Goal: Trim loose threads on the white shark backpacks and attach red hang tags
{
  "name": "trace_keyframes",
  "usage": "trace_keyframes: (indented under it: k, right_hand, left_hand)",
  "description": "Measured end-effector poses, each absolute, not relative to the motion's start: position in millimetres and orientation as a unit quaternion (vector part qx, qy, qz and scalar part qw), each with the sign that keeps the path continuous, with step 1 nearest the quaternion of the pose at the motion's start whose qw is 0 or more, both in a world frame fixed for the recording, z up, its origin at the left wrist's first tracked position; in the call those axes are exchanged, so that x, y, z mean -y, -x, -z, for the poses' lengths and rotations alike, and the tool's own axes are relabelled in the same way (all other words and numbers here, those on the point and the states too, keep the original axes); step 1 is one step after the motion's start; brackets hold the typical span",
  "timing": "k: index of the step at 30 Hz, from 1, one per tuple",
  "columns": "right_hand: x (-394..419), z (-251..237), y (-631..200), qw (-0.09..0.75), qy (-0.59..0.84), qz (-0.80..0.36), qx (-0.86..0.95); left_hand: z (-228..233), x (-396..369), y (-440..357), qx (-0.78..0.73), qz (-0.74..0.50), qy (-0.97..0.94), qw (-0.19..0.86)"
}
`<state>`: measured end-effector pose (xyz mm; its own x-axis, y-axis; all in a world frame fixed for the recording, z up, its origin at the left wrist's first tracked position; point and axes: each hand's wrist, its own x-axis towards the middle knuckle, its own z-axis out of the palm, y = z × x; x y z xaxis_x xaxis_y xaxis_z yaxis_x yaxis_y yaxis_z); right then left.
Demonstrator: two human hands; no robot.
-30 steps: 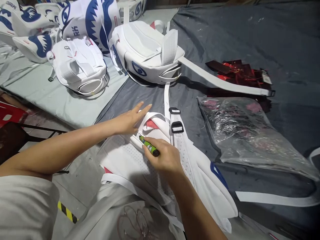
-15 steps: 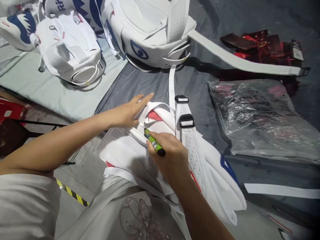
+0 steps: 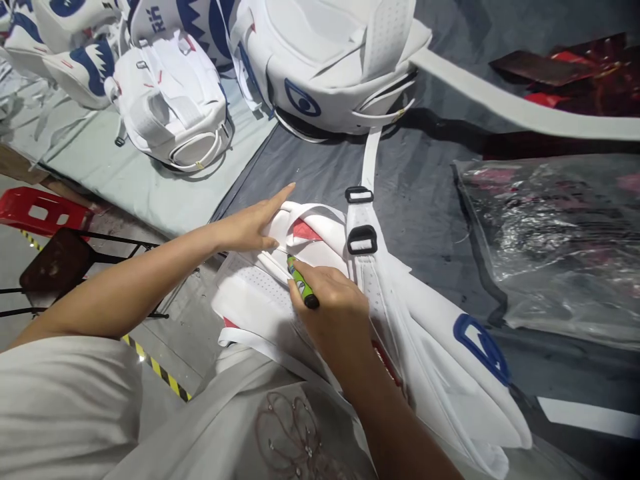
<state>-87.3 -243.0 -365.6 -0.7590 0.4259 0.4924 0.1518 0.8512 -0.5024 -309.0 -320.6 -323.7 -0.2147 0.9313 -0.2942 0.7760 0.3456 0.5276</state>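
Head view: pen tip on a pinned-down white backpack

Head view, the only view.

- Right hand (image 3: 333, 313) is closed around a green pen (image 3: 302, 282) in a writing grip. Its tip points up-left and sits on or just over the white backpack (image 3: 380, 313), beside the red patch (image 3: 304, 231) at the bag's top. I judge the tight grip is for fine control at the tip.
- Left hand (image 3: 255, 223) lies flat, fingers (image 3: 280, 198) extended and gripping nothing, pressing the top edge of the backpack. Likely a hold-down: it keeps the soft fabric taut and stops it sliding under the pen.
- Backpack lies back-panel up at the near edge of the dark grey table cover (image 3: 430, 180), partly overhanging toward the person's lap. Shoulder strap with two black buckles (image 3: 361, 239) runs away from the hands, clear of the pen.
- Other white bags with blue print (image 3: 330, 73) sit further back, apart from the hands. Clear plastic bag (image 3: 555, 233) is to the right, red-and-dark packets (image 3: 575, 73) behind it.
- Red stool (image 3: 43, 210) stands on the floor to the left.

Hard to make out:
- Actual contact of tip with fabric: cannot tell, and no mark is visible.
- Right thumb and lower pen barrel are hidden by the fingers.
- Backpack's near end is covered by the right forearm and the person's clothing.
- Plastic bag contents are unreadable through glare, and its right side is cut off by the frame.
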Motion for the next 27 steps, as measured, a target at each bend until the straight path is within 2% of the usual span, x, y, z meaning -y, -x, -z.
trace_keyframes:
  k: [11, 21, 27]
  right_hand:
    - [241.8, 365.2, 93.0, 0.293, 0.160, -0.248, 0.909]
    - [231.9, 368.0, 96.5, 0.238, 0.182, -0.355, 0.885]
    - [234.1, 369.7, 93.4, 0.265, 0.178, -0.343, 0.884]
  left_hand:
    - [321.8, 322.9, 319.0, -0.734, -0.132, -0.587, 0.315]
    - [309.8, 308.2, 285.8, -0.839, 0.042, -0.476, 0.260]
    - [315.6, 312.8, 306.6, -0.784, -0.014, -0.533, 0.316]
